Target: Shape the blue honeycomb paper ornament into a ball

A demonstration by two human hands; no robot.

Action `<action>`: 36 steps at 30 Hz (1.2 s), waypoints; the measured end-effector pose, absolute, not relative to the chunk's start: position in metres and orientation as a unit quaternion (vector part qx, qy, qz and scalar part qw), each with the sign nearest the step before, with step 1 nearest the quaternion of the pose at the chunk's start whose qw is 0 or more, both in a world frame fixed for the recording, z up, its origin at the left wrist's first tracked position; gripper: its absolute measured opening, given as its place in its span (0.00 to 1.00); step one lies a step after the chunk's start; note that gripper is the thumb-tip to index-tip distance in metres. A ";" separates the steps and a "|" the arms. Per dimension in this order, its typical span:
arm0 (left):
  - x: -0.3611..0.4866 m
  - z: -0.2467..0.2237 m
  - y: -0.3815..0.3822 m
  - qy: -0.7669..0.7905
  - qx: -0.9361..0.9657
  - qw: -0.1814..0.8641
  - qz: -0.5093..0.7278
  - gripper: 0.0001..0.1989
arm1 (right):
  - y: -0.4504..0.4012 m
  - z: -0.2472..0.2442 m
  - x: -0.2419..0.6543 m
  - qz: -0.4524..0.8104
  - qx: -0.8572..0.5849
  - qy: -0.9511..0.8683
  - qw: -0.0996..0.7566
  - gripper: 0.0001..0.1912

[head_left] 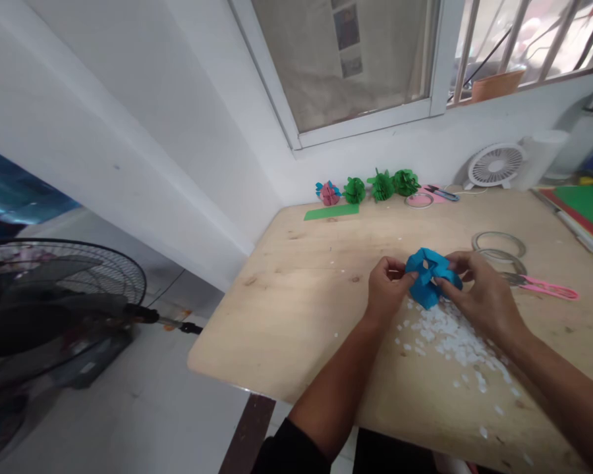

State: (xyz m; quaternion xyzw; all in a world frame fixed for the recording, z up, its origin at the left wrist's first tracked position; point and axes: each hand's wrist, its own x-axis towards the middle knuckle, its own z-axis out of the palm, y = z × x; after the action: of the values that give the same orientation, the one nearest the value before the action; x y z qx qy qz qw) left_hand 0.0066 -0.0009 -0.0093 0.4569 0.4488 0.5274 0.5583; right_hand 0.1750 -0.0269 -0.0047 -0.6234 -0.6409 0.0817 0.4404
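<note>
A folded blue paper piece [427,280] with openings in its middle is held above the wooden table [296,309]. My left hand [388,286] pinches its left edge between thumb and fingers. On the opposite side, my right hand [479,293] grips the paper's right part, thumb in front. Small white paper bits [449,339] lie scattered below and nearer to me. Pink-handled scissors [548,288] rest to the right of my right hand, beside metal rings [501,243].
Along the wall stand a pink and blue paper ball [329,192], several green ones [381,185] and a small white fan [497,164]. A green strip [331,212] lies before them. Coloured sheets [588,204] lie far right; a black floor fan [54,309] stands left.
</note>
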 end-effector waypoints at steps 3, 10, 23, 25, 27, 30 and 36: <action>0.010 -0.009 -0.003 0.469 0.472 0.514 0.542 0.12 | -0.027 -0.007 0.174 0.030 -0.618 -0.657 0.430 0.17; 0.016 -0.004 -0.007 0.489 0.475 0.480 0.552 0.11 | -0.027 -0.010 0.173 -0.072 -0.588 -0.692 0.413 0.14; 0.018 -0.009 -0.005 0.524 0.475 0.476 0.523 0.14 | -0.029 -0.009 0.171 -0.114 -0.567 -0.717 0.389 0.11; 0.018 -0.009 -0.005 0.528 0.474 0.474 0.521 0.13 | -0.029 -0.009 0.170 -0.120 -0.561 -0.723 0.384 0.12; 0.019 -0.009 -0.005 0.530 0.475 0.470 0.522 0.13 | -0.029 -0.009 0.169 -0.120 -0.559 -0.732 0.372 0.12; 0.020 -0.011 -0.005 0.529 0.480 0.463 0.525 0.13 | -0.029 -0.011 0.170 -0.115 -0.562 -0.738 0.355 0.12; 0.020 -0.016 -0.002 0.530 0.471 0.464 0.530 0.13 | -0.027 -0.015 0.171 -0.119 -0.563 -0.738 0.353 0.13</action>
State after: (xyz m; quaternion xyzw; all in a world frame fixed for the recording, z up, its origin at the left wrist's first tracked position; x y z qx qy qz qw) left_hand 0.0201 -0.0023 -0.0160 0.4715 0.5305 0.5301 0.4640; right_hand 0.1712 -0.0270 -0.0149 -0.5626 -0.7379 -0.1193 0.3533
